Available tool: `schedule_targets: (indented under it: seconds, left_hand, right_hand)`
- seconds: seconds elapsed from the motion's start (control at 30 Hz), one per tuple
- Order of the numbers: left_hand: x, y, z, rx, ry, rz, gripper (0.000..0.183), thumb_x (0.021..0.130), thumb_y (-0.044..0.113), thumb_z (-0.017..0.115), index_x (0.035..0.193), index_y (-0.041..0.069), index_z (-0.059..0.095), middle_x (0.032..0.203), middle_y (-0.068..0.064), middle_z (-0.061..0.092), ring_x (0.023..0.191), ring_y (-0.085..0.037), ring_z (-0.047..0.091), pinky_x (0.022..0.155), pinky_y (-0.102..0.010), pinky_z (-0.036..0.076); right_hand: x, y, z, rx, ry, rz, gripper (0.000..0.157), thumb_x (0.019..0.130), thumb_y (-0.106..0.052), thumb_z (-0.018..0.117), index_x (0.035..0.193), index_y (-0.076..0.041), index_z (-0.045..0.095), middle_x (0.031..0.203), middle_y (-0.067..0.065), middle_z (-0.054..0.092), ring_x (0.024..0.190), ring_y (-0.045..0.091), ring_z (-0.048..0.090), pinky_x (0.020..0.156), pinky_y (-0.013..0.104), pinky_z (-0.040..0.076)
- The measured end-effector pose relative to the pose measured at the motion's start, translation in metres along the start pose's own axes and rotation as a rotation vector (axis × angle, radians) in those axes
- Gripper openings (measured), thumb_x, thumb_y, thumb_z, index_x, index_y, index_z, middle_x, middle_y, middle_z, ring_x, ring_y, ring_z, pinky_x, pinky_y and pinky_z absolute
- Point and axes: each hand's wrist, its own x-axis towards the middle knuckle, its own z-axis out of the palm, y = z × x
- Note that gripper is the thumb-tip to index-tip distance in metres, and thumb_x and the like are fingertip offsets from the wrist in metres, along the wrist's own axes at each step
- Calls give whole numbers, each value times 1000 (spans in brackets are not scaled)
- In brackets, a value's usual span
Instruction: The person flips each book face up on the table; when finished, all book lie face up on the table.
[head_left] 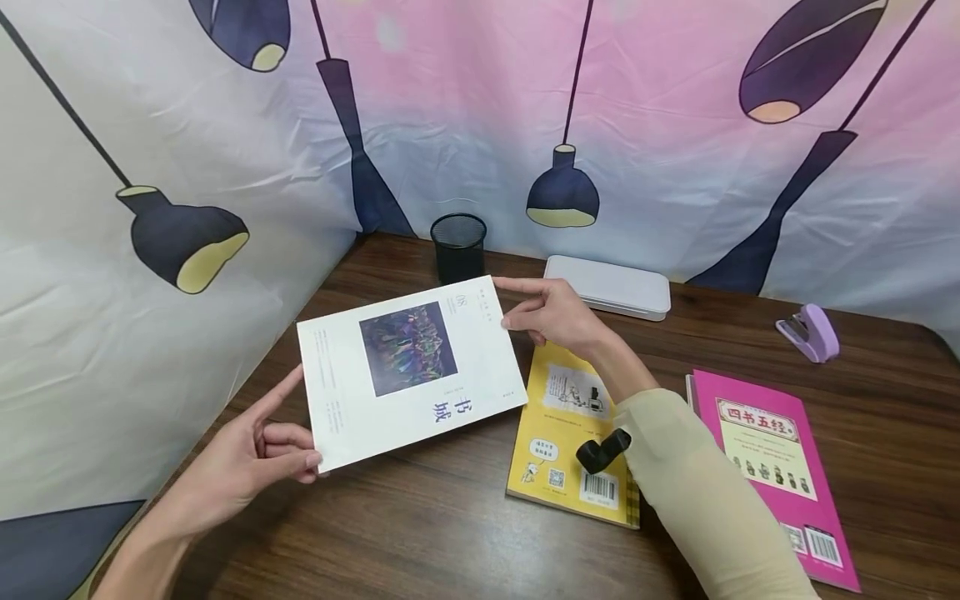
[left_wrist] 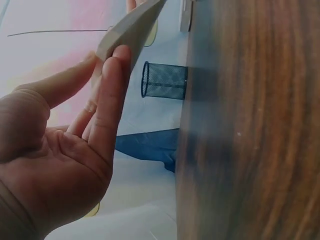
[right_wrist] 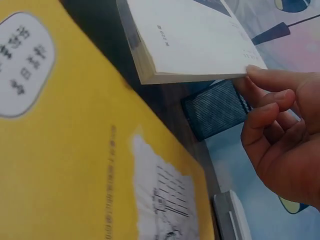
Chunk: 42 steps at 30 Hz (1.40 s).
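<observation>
A white book with a dark picture on its cover hangs tilted above the brown table, held by opposite corners. My left hand pinches its near left corner, index finger lying along the edge; the left wrist view shows fingers and thumb against the book's edge. My right hand pinches the far right corner. In the right wrist view, a fingertip of the right hand touches the corner of the book. A yellow book lies flat under my right forearm.
A black mesh pen cup stands at the back, with a flat white box to its right. A pink book lies at the right and a purple stapler beyond it. A printed curtain encloses the table's back and left.
</observation>
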Motion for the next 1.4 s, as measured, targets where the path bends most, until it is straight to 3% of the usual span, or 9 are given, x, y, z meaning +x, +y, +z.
schedule_targets:
  seconds: [0.37, 0.53, 0.7, 1.0, 1.4]
  left_hand:
    - [-6, -8, 0, -7, 6, -180, 106, 97, -6, 69, 167, 0, -9, 97, -4, 79, 79, -20, 76, 75, -33, 64]
    - [-7, -13, 1, -37, -28, -223, 105, 98, -4, 68, 166, -3, -13, 97, -6, 79, 82, -19, 77, 75, -35, 65]
    - [-6, -17, 2, -76, -71, -263, 107, 99, -2, 68, 164, -6, -17, 98, -9, 78, 86, -20, 78, 77, -37, 65]
    - [-4, -17, 4, -64, -96, -375, 109, 97, 4, 72, 161, -13, -15, 95, -11, 75, 82, -20, 76, 75, -35, 64]
    - [-4, -13, 7, 12, -73, -445, 108, 94, 2, 72, 160, -16, -11, 92, -14, 75, 78, -22, 75, 71, -35, 64]
  right_hand:
    - [13, 10, 17, -41, -24, 95, 54, 96, -8, 76, 146, -26, 66, 101, 10, 81, 51, 18, 41, 54, 29, 37]
    - [17, 15, 23, -66, -42, 136, 53, 96, -9, 77, 146, -25, 66, 103, 9, 81, 49, 19, 41, 54, 29, 37]
    - [20, 21, 28, -90, -38, 164, 52, 95, -10, 78, 144, -24, 68, 93, 8, 80, 47, 17, 42, 53, 29, 39]
    - [21, 26, 31, -108, -91, 166, 54, 94, -9, 79, 145, -22, 67, 83, 5, 77, 48, 15, 46, 53, 27, 44]
    - [26, 25, 33, -217, -152, 189, 61, 93, -10, 80, 150, -24, 63, 96, 9, 74, 49, 13, 45, 52, 25, 43]
